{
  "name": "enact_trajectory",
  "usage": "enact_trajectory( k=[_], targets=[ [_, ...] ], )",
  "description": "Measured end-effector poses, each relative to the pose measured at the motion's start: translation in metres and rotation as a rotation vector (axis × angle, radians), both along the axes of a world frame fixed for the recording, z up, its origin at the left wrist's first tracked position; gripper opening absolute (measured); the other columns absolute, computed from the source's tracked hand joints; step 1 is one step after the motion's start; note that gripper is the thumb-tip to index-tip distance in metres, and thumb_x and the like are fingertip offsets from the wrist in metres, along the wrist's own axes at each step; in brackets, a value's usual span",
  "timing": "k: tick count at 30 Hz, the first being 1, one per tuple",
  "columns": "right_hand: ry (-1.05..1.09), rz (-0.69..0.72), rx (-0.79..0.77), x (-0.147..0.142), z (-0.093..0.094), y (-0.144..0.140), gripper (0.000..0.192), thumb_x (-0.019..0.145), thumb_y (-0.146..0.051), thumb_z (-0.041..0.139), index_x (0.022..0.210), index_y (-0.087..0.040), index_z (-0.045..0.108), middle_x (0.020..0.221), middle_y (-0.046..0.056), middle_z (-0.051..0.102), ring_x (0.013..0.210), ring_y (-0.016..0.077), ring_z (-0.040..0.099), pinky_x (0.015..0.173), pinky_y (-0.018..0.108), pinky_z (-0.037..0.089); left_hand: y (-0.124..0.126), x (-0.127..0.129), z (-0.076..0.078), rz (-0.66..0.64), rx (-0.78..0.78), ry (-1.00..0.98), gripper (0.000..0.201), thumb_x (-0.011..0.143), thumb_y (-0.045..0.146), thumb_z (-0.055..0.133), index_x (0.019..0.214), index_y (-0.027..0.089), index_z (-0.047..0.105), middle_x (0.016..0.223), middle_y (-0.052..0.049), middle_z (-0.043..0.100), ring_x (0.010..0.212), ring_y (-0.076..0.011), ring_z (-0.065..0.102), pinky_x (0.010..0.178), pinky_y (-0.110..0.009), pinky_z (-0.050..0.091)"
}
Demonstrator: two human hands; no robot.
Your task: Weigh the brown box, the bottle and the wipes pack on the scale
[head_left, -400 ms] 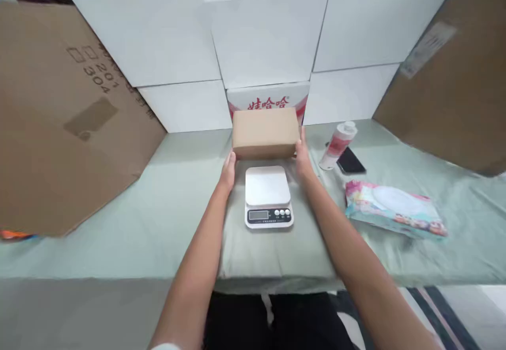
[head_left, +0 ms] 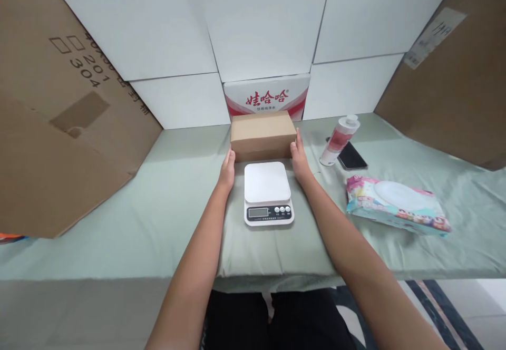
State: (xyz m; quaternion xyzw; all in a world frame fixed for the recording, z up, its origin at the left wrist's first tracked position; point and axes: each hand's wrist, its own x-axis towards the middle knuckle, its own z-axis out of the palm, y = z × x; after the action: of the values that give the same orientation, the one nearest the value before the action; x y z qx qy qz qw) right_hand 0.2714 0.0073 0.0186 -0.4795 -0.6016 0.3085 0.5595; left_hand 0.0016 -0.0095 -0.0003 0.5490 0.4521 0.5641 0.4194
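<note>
Okay, left hand [head_left: 227, 169] and right hand [head_left: 300, 161] gripping brown box [head_left: 263, 140] between them, grasp looking done, letting go not happening yet; white scale [head_left: 268, 184] sitting just nearside of grip.

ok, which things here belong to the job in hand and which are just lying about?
Job in hand:
- brown box, between left hand and right hand
- white scale, probably; it sits between the forearms

Lying about, untouched:
- bottle
- dark phone, beside it
- soft pack with white lid

Matt cardboard box [head_left: 263, 134], smooth plastic scale [head_left: 268, 184], creased cloth tablecloth [head_left: 190, 181]
</note>
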Motion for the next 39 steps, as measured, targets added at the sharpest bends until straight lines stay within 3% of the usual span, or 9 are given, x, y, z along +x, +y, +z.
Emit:
enact_trajectory(
  k=[5, 13, 21, 32, 39],
  targets=[
    [0.021, 0.002, -0.014, 0.0004, -0.0016, -0.0017, 0.098, 0.095, -0.087, 0.037, 0.172, -0.027, 0.031, 0.179, 0.001, 0.031, 0.171, 0.0250, 0.021, 0.143, 0.049, 0.017, -0.0008, 0.0001, -0.0019, 0.029, -0.013, -0.002, 0.080, 0.102, 0.077, 0.044, 0.167, 0.031, 0.042, 0.177, -0.001, 0.039, 0.168, -0.0255, 0.029, 0.141, -0.044, 0.021],
    [0.042, -0.009, 0.001, 0.0001, -0.0030, -0.0024, 0.087, 0.098, -0.079, 0.042, 0.170, -0.030, 0.035, 0.177, 0.000, 0.035, 0.170, 0.0248, 0.022, 0.143, 0.051, 0.018, 0.0023, 0.0007, -0.0016, 0.043, -0.006, 0.000, 0.078, 0.103, 0.076, 0.044, 0.166, 0.031, 0.043, 0.176, -0.001, 0.041, 0.168, -0.0258, 0.031, 0.140, -0.044, 0.023],
    [0.036, -0.019, -0.030, 0.0013, -0.0069, 0.0006, 0.085, 0.098, -0.078, 0.041, 0.170, -0.034, 0.035, 0.178, -0.003, 0.033, 0.167, 0.0272, 0.030, 0.139, 0.055, 0.028, -0.0001, 0.0032, 0.0011, 0.056, -0.016, -0.033, 0.076, 0.103, 0.074, 0.045, 0.166, 0.031, 0.044, 0.175, -0.001, 0.042, 0.168, -0.0253, 0.030, 0.140, -0.043, 0.023],
    [0.029, -0.032, -0.023, 0.0024, -0.0071, 0.0003, 0.083, 0.099, -0.075, 0.042, 0.170, -0.033, 0.036, 0.177, -0.003, 0.035, 0.167, 0.0242, 0.031, 0.140, 0.048, 0.026, -0.0013, 0.0040, 0.0036, 0.050, -0.015, -0.037, 0.075, 0.103, 0.074, 0.045, 0.165, 0.032, 0.046, 0.174, -0.001, 0.044, 0.167, -0.0263, 0.032, 0.140, -0.045, 0.024],
    [0.052, -0.013, -0.045, 0.0038, -0.0064, -0.0002, 0.087, 0.096, -0.080, 0.045, 0.169, -0.033, 0.039, 0.178, -0.001, 0.035, 0.165, 0.0271, 0.036, 0.137, 0.052, 0.033, -0.0005, 0.0048, 0.0035, 0.052, 0.007, -0.025, 0.075, 0.103, 0.073, 0.044, 0.165, 0.031, 0.046, 0.174, -0.002, 0.044, 0.166, -0.0255, 0.034, 0.140, -0.043, 0.026]
  ],
)
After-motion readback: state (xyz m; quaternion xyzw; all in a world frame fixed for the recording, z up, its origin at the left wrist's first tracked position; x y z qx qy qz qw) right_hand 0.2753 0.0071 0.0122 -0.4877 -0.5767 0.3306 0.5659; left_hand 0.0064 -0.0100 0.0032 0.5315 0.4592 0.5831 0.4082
